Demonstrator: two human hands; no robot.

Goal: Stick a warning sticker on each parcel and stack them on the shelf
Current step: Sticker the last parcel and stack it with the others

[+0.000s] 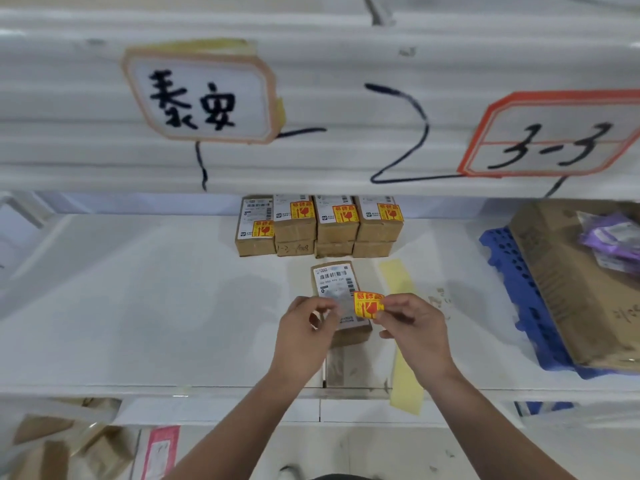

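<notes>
Below the front edge of the shelf (156,306), lower left: loose brown cartons (52,445), out of focus.

Both hands are raised over the middle of the shelf, near its front edge. The right hand (412,327) pinches the warning sticker (367,304) by its right edge between thumb and fingertips; the sticker is curled and not yet flat on anything. The left hand (301,336) has its fingers curled and its thumb and forefinger close together by the sticker's left side. What they hold is blurred; cannot tell.

Directly under the hands lies one parcel (334,284), address label up, with no sticker on it. Just beside it, toward the right end, a pale yellow backing strip (394,275) hangs over the front edge.

At the back edge, middle: stacked parcels (320,226), the top ones already stickered. At the right end: a blue crate (516,292) under a large cardboard box (568,292).

Step in hand, by judgement: stickering this parcel. Next it calls for lowering the sticker onto the parcel's top, pressing it smooth, then carrying the parcel back to the stack.
</notes>
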